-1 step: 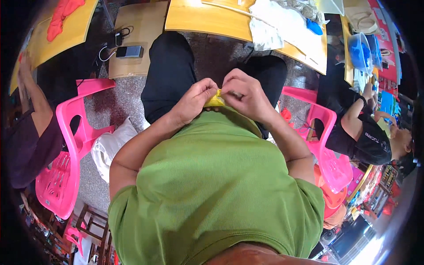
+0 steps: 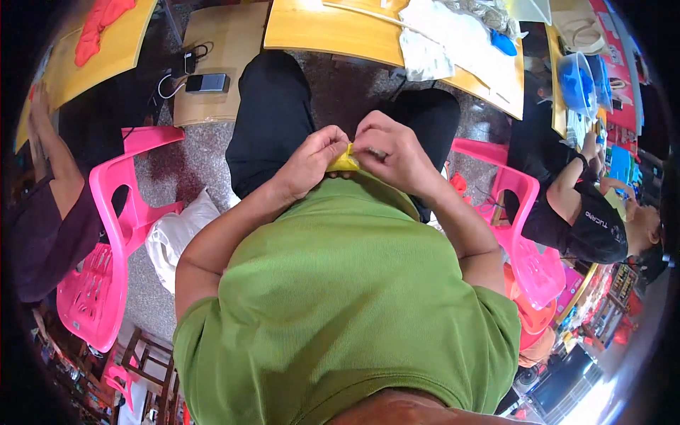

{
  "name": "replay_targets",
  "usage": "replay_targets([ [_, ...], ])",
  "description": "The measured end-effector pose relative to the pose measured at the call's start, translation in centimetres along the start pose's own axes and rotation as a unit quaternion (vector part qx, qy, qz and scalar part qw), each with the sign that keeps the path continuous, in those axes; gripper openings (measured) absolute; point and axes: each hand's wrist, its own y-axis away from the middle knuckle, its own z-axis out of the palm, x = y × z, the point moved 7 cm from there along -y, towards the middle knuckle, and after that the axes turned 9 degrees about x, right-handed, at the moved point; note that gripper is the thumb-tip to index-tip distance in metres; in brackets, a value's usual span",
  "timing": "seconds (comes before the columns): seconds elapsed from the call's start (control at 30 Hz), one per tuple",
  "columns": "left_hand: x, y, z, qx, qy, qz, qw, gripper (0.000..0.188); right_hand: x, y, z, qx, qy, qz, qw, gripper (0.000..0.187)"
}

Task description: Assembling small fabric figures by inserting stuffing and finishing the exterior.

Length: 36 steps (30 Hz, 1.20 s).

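In front of my belly, just above my lap, both hands meet at a small yellow piece of soft-looking material (image 2: 343, 163). My left hand (image 2: 312, 162) is closed on its left side, thumb and forefinger pinching its upper edge. My right hand (image 2: 398, 154) is bent over its right end with thumb and fingers pinched together. A ring shows on that hand. Whether the piece is cloth or something else I cannot make out, and much of it is covered by my fingers.
Beyond my knees a wooden table (image 2: 333, 30) holds a thin stick, white sheets and a blue item (image 2: 503, 42). Pink chairs (image 2: 106, 212) stand on either side, with people seated left and right. A white bag (image 2: 180, 230) lies on the floor; a black device (image 2: 207, 83) rests on a board.
The fingers of my right hand have shifted very slightly at the yellow piece. Otherwise everything stays in place.
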Motion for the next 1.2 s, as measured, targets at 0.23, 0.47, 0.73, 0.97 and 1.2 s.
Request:
replay_targets([
  [0.23,0.4,0.2,0.4,-0.001,0.018,0.005,1.0,0.015,-0.1,0.6,1.3,-0.021,0.105,-0.03,0.994,0.009],
  [0.47,1.5,0.6,0.5,0.012,-0.124,0.12,0.985,0.019,-1.0,0.2,1.2,-0.016,0.131,-0.008,0.991,0.009],
  [0.73,2.5,1.2,1.3,-0.006,-0.189,0.167,0.968,0.019,1.3,0.4,1.1,-0.059,-0.025,0.105,0.992,0.009],
  [0.97,2.5,1.1,0.1,0.034,-0.151,0.106,0.982,0.02,3.0,1.8,0.4,-0.066,-0.193,0.269,0.941,0.017],
  [1.2,1.9,1.2,1.1,-0.045,-0.247,0.088,0.964,0.027,1.7,1.1,1.0,-0.074,-0.069,0.157,0.982,0.015],
])
